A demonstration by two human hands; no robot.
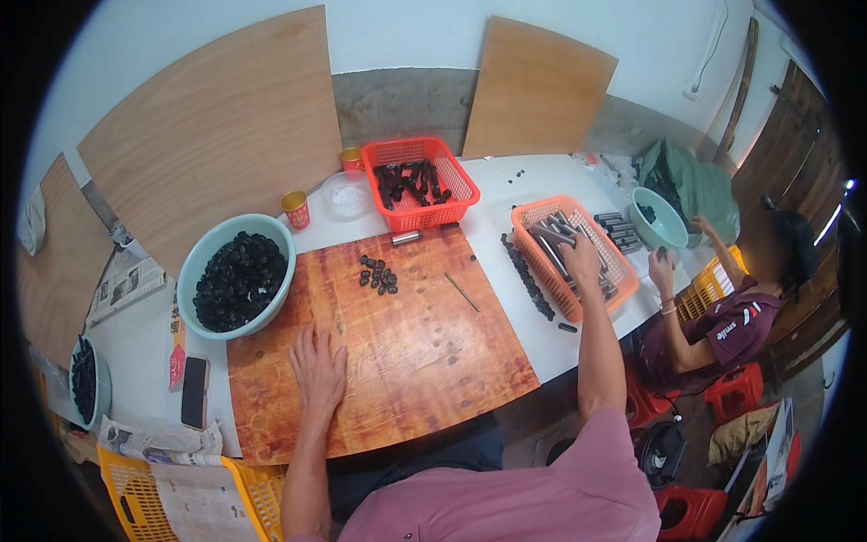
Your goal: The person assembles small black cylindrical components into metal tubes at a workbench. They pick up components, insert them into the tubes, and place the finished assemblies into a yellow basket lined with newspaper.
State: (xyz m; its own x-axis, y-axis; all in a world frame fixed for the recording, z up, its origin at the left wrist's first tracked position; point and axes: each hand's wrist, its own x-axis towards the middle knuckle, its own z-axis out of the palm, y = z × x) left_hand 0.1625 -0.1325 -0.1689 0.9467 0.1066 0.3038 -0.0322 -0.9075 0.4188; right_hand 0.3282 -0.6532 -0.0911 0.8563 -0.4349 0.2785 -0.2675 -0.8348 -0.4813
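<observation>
My left hand point(318, 369) lies flat on the reddish-brown wooden board point(406, 361), fingers stretched out and holding nothing. To the right, my right hand point(581, 260) reaches into an orange plastic basket point(623, 287) of metal tubes. Its fingers close on a dark grey tube point(549, 236) at the top of the pile. On the board sit a small cluster of black caps point(378, 275), a thin metal rod point(461, 293) and, near the far edge, a short shiny tube point(406, 238). A row of black pieces point(527, 275) runs along the basket's left side.
A pale green bowl point(287, 291) of black caps stands left of the board, near a phone point(194, 393). Behind the board are a red basket point(465, 191) with black parts and a gold-red cup point(295, 210). At right, a co-worker point(722, 325) handles small parts beside another bowl point(673, 228).
</observation>
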